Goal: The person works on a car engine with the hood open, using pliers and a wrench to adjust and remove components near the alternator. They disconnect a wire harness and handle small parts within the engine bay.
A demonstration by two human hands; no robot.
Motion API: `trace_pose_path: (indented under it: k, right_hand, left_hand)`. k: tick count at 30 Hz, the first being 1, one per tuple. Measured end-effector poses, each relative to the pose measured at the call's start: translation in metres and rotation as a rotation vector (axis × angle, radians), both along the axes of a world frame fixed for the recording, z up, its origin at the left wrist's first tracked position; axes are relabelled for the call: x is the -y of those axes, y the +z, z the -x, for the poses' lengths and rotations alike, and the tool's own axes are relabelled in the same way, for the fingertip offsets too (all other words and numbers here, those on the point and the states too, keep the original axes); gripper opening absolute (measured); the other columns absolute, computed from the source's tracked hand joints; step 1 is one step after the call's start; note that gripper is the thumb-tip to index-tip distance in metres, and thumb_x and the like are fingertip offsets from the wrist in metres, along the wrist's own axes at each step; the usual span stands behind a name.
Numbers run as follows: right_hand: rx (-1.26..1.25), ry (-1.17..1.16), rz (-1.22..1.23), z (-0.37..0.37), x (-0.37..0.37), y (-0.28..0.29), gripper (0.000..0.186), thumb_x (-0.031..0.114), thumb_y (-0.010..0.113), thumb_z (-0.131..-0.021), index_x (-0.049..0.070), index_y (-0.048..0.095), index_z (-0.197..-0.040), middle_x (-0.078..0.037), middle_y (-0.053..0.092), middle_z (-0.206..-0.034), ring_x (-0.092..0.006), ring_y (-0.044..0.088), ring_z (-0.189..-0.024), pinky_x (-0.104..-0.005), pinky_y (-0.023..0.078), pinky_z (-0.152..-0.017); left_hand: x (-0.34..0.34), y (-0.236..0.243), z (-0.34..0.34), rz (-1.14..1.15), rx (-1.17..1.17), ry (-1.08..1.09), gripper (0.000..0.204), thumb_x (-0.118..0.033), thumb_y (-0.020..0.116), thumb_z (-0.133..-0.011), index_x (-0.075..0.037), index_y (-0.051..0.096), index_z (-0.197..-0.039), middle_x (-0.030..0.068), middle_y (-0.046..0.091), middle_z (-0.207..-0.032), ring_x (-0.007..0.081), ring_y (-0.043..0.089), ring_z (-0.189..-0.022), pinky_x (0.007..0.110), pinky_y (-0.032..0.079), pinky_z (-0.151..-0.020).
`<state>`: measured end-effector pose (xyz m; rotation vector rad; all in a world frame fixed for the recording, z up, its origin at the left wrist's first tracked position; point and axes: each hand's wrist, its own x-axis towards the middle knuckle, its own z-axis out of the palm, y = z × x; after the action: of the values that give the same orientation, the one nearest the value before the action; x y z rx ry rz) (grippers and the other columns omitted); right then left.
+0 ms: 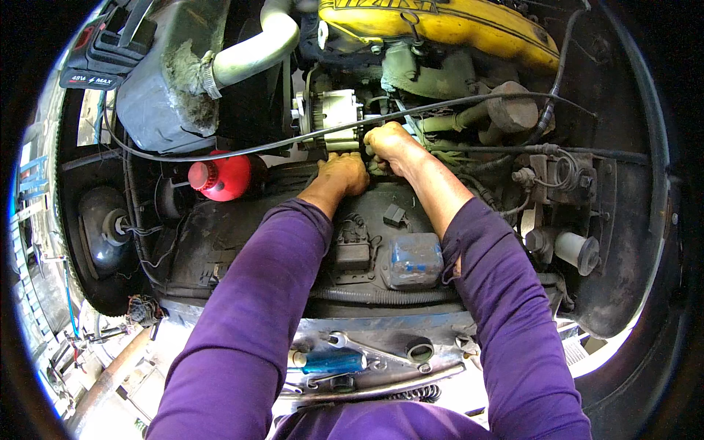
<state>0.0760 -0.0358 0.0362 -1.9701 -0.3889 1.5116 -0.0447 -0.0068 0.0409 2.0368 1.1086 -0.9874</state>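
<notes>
A silvery alternator (339,110) sits in the middle of the engine bay, below the yellow engine cover (447,28). My left hand (343,174) is at its lower edge, with the fingers curled up against the housing and their tips hidden. At the alternator's right end, my right hand (394,145) is closed with the knuckles bent. Whatever lies within those fingers is hidden by the hand. A long black cable (242,150) runs across the alternator's front and passes just above my right hand. Both forearms, in purple sleeves, reach in over the front panel.
A red bottle (225,177) stands left of my left hand. Between my forearms sits a blue-grey box (413,260). On the front ledge lie a wrench (370,352) and a blue cylindrical object (331,362). A pale pipe (253,55) and a black tool battery (92,78) are at the upper left.
</notes>
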Motion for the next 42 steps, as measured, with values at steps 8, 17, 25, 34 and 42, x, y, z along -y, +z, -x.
trace_pose_path:
  k: [8, 17, 25, 34, 42]
  right_hand:
    - [0.634, 0.636, -0.021, -0.003, 0.024, 0.018, 0.028, 0.015, 0.06, -0.084, -0.003, 0.073, -0.101, -0.028, 0.07, -0.112, -0.041, 0.068, -0.109, -0.0446, 0.054, -0.096]
    - [0.379, 0.37, 0.009, -0.013, 0.038, 0.002, 0.034, 0.017, 0.059, -0.084, -0.007, 0.071, -0.105, -0.03, 0.068, -0.118, -0.0413, 0.067, -0.114, -0.0444, 0.053, -0.097]
    - [0.56, 0.667, 0.024, -0.014, 0.026, -0.044, 0.035, 0.017, 0.058, -0.085, -0.003, 0.071, -0.111, -0.028, 0.069, -0.117, -0.0415, 0.067, -0.113, -0.0452, 0.053, -0.098]
    - [0.631, 0.655, 0.126, 0.0, 0.035, 0.01, 0.036, 0.011, 0.056, -0.086, -0.001, 0.068, -0.117, -0.028, 0.069, -0.118, -0.0413, 0.066, -0.116, -0.0466, 0.052, -0.1]
    - [0.761, 0.729, -0.054, 0.011, 0.04, 0.015, 0.028, 0.007, 0.056, -0.085, -0.001, 0.062, -0.111, -0.028, 0.071, -0.107, -0.045, 0.069, -0.103, -0.0528, 0.054, -0.092]
  left_hand:
    - [-0.004, -0.004, 0.005, 0.006, 0.047, 0.029, 0.062, -0.026, 0.063, -0.094, -0.005, 0.046, -0.15, 0.0151, 0.043, -0.159, 0.0384, 0.033, -0.15, 0.062, 0.025, -0.121]
    - [-0.004, 0.001, 0.016, -0.16, -0.021, 0.273, 0.065, -0.055, 0.042, -0.102, -0.006, 0.061, -0.139, 0.0191, 0.048, -0.155, 0.039, 0.035, -0.148, 0.057, 0.029, -0.118]
    - [-0.01, -0.006, 0.002, -0.128, -0.148, 0.302, 0.074, -0.061, 0.037, -0.102, -0.007, 0.046, -0.152, 0.0174, 0.038, -0.161, 0.0401, 0.03, -0.151, 0.065, 0.023, -0.118]
    - [-0.004, -0.01, 0.005, -0.175, -0.13, 0.277, 0.069, -0.057, 0.036, -0.103, -0.009, 0.05, -0.15, 0.0181, 0.04, -0.16, 0.0408, 0.035, -0.148, 0.067, 0.022, -0.117]
    - [-0.002, -0.012, 0.008, -0.194, -0.079, 0.289, 0.066, -0.058, 0.04, -0.102, -0.012, 0.054, -0.148, 0.0179, 0.044, -0.157, 0.0403, 0.039, -0.145, 0.067, 0.024, -0.117]
